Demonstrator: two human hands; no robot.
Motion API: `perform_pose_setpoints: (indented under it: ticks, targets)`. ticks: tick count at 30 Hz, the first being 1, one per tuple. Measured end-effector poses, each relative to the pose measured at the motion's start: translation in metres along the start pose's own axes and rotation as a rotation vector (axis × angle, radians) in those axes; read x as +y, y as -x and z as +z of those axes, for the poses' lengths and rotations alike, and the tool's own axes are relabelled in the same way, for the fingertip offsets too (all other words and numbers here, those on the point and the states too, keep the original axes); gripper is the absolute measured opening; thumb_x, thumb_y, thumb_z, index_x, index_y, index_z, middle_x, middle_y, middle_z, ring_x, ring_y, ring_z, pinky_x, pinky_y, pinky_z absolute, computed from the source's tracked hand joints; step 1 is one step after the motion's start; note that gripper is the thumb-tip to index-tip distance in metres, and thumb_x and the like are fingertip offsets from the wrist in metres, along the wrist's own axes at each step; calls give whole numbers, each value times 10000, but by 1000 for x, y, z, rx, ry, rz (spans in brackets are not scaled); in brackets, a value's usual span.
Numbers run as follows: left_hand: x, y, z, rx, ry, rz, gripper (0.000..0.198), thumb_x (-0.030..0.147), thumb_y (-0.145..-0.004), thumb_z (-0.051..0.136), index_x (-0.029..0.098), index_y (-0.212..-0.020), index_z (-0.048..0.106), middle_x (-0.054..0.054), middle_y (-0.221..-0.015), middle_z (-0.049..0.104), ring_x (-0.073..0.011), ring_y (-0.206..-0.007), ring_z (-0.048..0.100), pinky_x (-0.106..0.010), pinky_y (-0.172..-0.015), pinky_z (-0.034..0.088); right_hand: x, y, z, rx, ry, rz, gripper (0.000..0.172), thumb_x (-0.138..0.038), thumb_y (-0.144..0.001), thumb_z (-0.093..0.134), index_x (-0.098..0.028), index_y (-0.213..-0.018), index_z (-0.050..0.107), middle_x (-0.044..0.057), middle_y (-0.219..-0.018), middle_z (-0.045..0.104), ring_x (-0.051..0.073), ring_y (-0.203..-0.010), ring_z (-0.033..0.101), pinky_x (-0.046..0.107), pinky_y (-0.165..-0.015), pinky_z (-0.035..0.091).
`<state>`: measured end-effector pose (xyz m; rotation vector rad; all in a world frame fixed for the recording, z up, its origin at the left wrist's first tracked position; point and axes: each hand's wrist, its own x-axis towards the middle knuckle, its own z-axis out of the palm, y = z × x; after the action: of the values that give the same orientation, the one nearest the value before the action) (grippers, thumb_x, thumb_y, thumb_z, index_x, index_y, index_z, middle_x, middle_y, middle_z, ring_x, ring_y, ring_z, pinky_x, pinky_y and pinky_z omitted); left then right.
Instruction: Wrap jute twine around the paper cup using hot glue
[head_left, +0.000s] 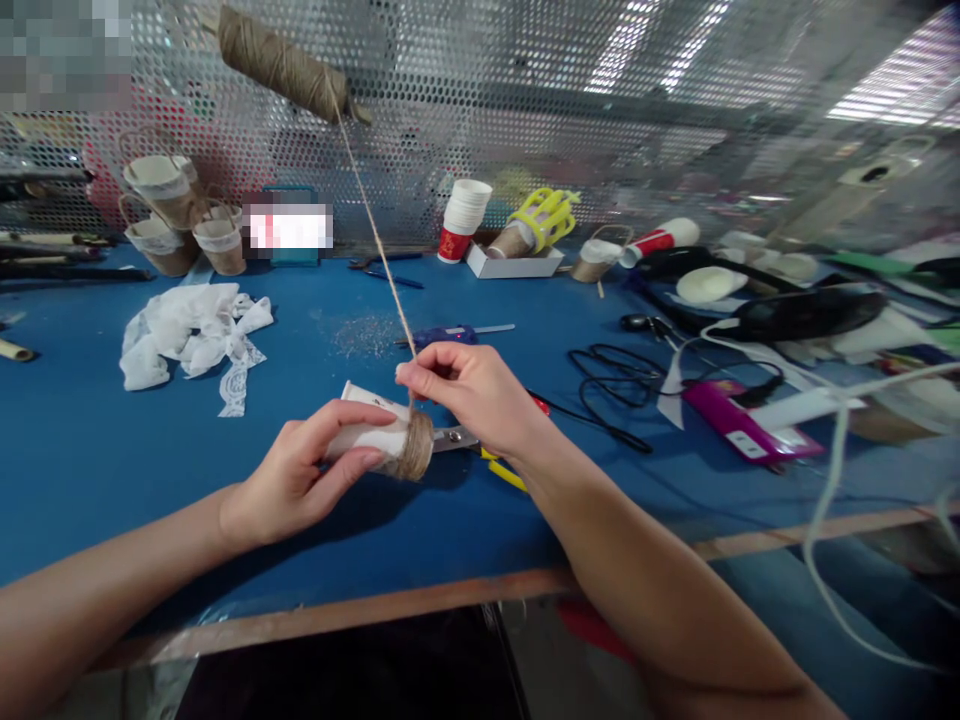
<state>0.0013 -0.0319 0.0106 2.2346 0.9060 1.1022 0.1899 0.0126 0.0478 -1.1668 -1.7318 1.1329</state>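
My left hand (304,470) is closed around a white paper cup (375,435) lying tilted on its side. Brown twine (417,447) is wound round the cup's right end. Between thumb and fingers, my right hand (472,390) pinches the twine strand (388,275) just above the cup. That strand runs up taut to a large twine spool (277,62) on a stick, at the top left. Scissors (454,438) with yellow handles lie on the table behind the cup, partly hidden by my right hand. A blue glue gun (450,336) rests beyond my hands.
White lace (180,335) lies bunched at left, before several twine-wrapped cups (161,245). At the back stand stacked paper cups (465,215) and a white box (516,262). Black cables (611,385) and a purple power strip (750,425) lie at right. A perforated metal panel (450,100) closes the back.
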Motion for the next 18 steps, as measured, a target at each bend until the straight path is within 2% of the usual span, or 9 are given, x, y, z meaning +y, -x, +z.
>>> perform_pose_setpoints:
  ticks: [5, 13, 18]
  targets:
    - [2, 1, -1, 23, -64, 84, 243, 145, -835, 503, 191, -1072, 487, -1, -781, 650, -67, -514, 546, -155, -514, 457, 0, 2, 2, -30, -14, -13, 226, -355, -727, 619, -153, -638, 566, -30, -591, 535, 75, -552, 436, 216, -519, 339]
    - [3, 2, -2, 31, -166, 192, 208, 166, -860, 475, 184, -1067, 488, -16, -789, 649, -78, -524, 567, -180, -549, 484, 1, 3, 3, -88, -26, -13, 237, -363, -726, 618, -150, -644, 554, -43, -580, 480, 68, -531, 393, 213, -500, 314]
    - [3, -1, 0, 61, -222, 344, 149, 199, -889, 443, 148, -1015, 504, -13, -698, 634, -91, -547, 568, -192, -560, 494, 2, 4, 3, -89, 13, -6, 260, -397, -731, 602, -146, -674, 562, -34, -606, 478, 73, -542, 389, 215, -494, 312]
